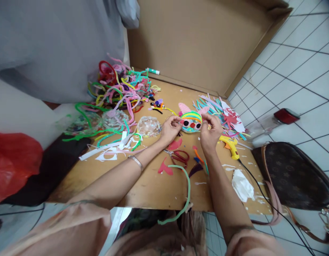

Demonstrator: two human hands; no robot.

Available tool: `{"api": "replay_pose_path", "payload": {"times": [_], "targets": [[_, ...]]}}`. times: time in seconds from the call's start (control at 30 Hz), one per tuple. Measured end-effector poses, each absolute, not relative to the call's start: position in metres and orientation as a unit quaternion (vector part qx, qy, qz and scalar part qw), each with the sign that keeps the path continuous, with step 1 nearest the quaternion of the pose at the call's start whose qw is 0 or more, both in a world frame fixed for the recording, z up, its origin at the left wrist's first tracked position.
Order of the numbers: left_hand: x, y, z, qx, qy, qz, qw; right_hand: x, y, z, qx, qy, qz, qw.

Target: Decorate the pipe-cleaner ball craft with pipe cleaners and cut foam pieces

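Observation:
Between my two hands is a small craft animal face (191, 121) with pink ears, striped coils of yellow, green and teal pipe cleaner, round black eyes and a red nose. My left hand (170, 129) pinches its left edge, fingers closed. At its right edge, the closed fingertips of my right hand (210, 131) hold the other side. Nearer to me lie red-handled scissors (180, 156) and red cut-out pieces (165, 166). A long green pipe cleaner (189, 185) curves over the table's front edge. Just right of my right hand rests a yellow glue gun (232, 146).
A tangled heap of pipe cleaners (118, 85) fills the back left, near clear plastic domes (149, 126) and white paper scraps (108, 153). A cardboard panel (196, 42) stands behind. At right are cut strips (209, 105), a crumpled tissue (242, 185), a cord and a brown bag (295, 174).

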State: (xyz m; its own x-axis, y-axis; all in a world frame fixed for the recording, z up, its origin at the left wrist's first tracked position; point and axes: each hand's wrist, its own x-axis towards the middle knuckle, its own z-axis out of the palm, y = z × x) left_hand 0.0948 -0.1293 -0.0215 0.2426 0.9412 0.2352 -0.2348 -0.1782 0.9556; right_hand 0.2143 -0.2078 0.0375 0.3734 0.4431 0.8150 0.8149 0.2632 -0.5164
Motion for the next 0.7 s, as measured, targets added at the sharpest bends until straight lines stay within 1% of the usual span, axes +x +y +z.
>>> {"api": "replay_pose_path", "payload": {"times": [0.1,0.27,0.33,0.43,0.7], "targets": [[0.095,-0.129,-0.022,0.561,0.319,0.527,0.553,0.218,-0.206,0.034,-0.597,-0.554,-0.157,0.558],[0.097,-0.128,-0.024,0.558,0.319,0.525,0.559,0.220,-0.204,0.024,-0.638,-0.602,-0.158,0.453],[0.097,-0.128,-0.024,0.553,0.318,0.524,0.565,0.220,-0.204,0.022,-0.650,-0.611,-0.151,0.426],[0.097,-0.128,-0.024,0.546,0.315,0.519,0.578,0.219,-0.203,0.020,-0.656,-0.612,-0.157,0.413],[0.096,-0.130,-0.020,0.536,0.324,0.497,0.601,0.219,-0.202,0.017,-0.649,-0.616,-0.172,0.412]]}}
